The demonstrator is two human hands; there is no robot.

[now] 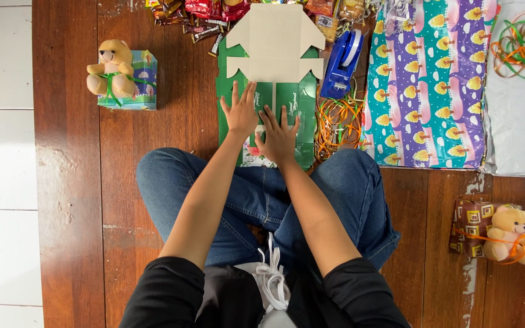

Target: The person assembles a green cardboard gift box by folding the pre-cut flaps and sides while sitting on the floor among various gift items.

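Both hands are down flat on the flattened box (273,73), a die-cut cardboard blank lying unfolded on the wooden floor (171,121) just ahead of the crossed legs. Its far half shows plain beige card with notched flaps; the near half is green printed panels, with a floral patch at the closest edge. The left hand (241,112) presses its open palm on the left green panel, fingers spread and pointing away. The right hand (279,136) lies just beside it, slightly nearer the body, fingers fanned on the middle panel. Neither grip closes on anything: both are wide open, flat on the card. A blue tape dispenser (341,64) sits just right of the blank, tangled ribbon (337,124) below it, patterned wrapping paper (426,85) beyond.
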